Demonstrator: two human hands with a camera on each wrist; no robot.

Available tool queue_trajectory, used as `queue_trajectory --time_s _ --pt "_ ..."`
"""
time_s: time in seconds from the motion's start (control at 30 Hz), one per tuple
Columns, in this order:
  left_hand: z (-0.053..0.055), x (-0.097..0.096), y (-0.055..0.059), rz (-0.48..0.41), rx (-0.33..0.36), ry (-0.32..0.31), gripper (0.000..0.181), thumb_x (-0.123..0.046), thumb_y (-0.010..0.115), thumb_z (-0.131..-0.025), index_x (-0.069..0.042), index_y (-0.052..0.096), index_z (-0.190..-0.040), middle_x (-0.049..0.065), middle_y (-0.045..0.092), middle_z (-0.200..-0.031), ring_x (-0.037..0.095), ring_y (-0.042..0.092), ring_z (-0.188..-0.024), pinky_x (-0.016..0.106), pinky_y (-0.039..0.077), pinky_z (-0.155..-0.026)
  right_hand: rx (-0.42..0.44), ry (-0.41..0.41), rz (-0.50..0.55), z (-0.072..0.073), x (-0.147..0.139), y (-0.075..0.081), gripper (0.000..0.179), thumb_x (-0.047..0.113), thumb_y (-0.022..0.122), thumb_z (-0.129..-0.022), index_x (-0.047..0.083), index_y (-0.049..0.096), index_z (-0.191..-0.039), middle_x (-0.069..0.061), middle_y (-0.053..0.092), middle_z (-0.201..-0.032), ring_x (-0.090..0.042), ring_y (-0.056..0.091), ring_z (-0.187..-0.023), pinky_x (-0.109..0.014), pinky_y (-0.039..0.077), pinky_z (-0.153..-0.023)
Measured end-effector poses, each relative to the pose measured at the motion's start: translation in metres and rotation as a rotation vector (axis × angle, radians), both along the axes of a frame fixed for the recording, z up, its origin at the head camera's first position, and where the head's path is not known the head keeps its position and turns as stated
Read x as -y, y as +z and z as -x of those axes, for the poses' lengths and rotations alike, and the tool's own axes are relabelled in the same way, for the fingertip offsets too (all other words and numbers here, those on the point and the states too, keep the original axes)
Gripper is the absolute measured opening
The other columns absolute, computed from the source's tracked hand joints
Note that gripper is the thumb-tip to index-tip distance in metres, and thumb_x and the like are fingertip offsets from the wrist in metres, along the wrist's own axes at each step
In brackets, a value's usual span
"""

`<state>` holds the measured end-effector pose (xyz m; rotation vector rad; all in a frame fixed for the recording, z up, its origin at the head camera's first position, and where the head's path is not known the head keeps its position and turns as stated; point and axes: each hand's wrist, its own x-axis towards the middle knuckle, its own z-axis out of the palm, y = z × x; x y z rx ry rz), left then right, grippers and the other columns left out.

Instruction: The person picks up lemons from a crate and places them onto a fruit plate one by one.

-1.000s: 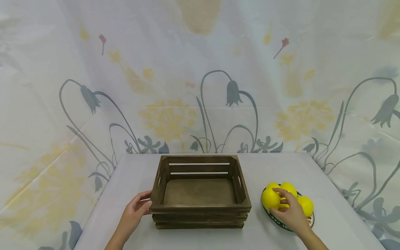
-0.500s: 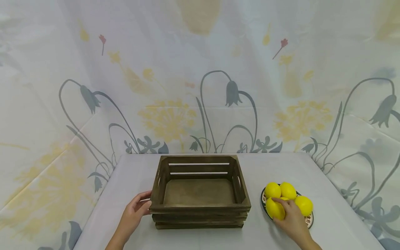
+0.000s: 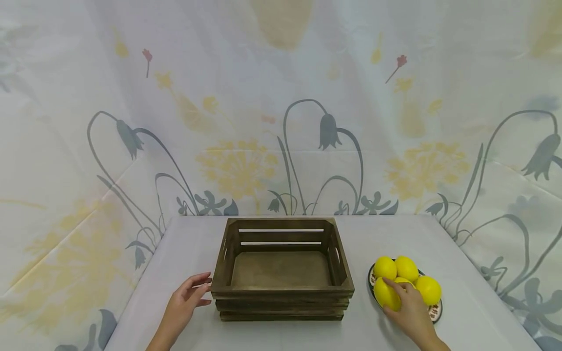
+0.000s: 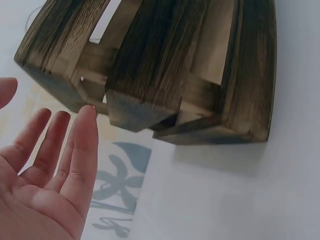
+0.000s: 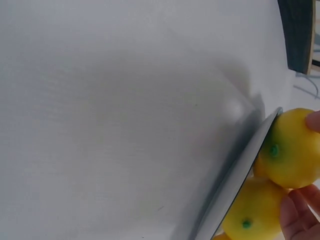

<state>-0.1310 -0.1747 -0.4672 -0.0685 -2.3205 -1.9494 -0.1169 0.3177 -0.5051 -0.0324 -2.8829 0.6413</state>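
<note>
A dark brown slatted wooden crate (image 3: 281,295) sits mid-table. Beside its left end is my left hand (image 3: 183,300), fingers extended and relaxed; in the left wrist view the fingertips (image 4: 86,117) come close to the crate's lower corner, and I cannot tell if they touch. To the right lies a patterned plate (image 3: 435,312) with a dark rim, bearing several yellow lemons (image 3: 428,290). My right hand (image 3: 410,307) holds the front-left lemon (image 3: 386,294) at the plate's edge, thumb on one side and fingers on the other. The hand partly covers another lemon (image 3: 401,280).
White cloth covers the table (image 3: 360,331), with bare cloth between crate and plate. A flower-printed curtain (image 3: 281,161) hangs behind and along both sides. The crate's interior floor (image 3: 281,268) shows from above.
My right hand has lowered the lemon toward the plate's front-left edge, uncovering the lemon behind. The left hand has drawn slightly away from the crate's side.
</note>
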Motion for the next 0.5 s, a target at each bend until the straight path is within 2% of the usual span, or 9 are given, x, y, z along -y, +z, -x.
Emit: queue_trajectory --time_s 0.17,0.33,0.43,0.5 --pt "-0.002 0.01 -0.002 0.032 -0.034 0.022 0.028 -0.005 0.055 -0.093 0.007 0.055 -0.118 0.02 0.059 -0.109 0.006 0.061 -0.087 0.029 0.055 -0.067 -0.016 0.002 -0.028 0.002 -0.002 0.0 0.062 0.014 0.076 -0.065 0.0 0.057 -0.122 -0.024 0.055 -0.104 -0.04 0.049 -0.091 -0.054 0.045 -0.072" --pt "-0.006 0.018 -0.005 0.05 -0.026 0.053 0.029 -0.007 0.056 -0.093 0.006 0.055 -0.119 0.012 0.06 -0.105 0.006 0.062 -0.087 0.029 0.055 -0.068 -0.018 0.011 0.041 0.001 -0.006 0.004 0.059 0.014 0.075 -0.069 -0.004 0.054 -0.121 -0.031 0.051 -0.109 -0.047 0.046 -0.098 -0.06 0.041 -0.077" --pt "-0.008 0.024 -0.006 0.091 -0.043 0.064 0.029 -0.006 0.055 -0.093 0.006 0.055 -0.119 0.013 0.06 -0.105 0.005 0.061 -0.087 0.027 0.055 -0.069 -0.064 0.006 0.094 -0.002 -0.01 0.01 0.057 0.013 0.076 -0.071 -0.003 0.053 -0.121 -0.031 0.049 -0.11 -0.048 0.045 -0.099 -0.061 0.04 -0.077" --pt "-0.009 0.028 -0.005 0.16 -0.065 0.078 0.028 -0.007 0.056 -0.092 0.005 0.055 -0.118 0.014 0.061 -0.105 0.003 0.06 -0.087 0.025 0.054 -0.07 -0.123 0.012 0.113 -0.004 -0.013 0.014 0.056 0.013 0.077 -0.071 -0.003 0.054 -0.12 -0.032 0.049 -0.11 -0.048 0.045 -0.099 -0.062 0.04 -0.075"
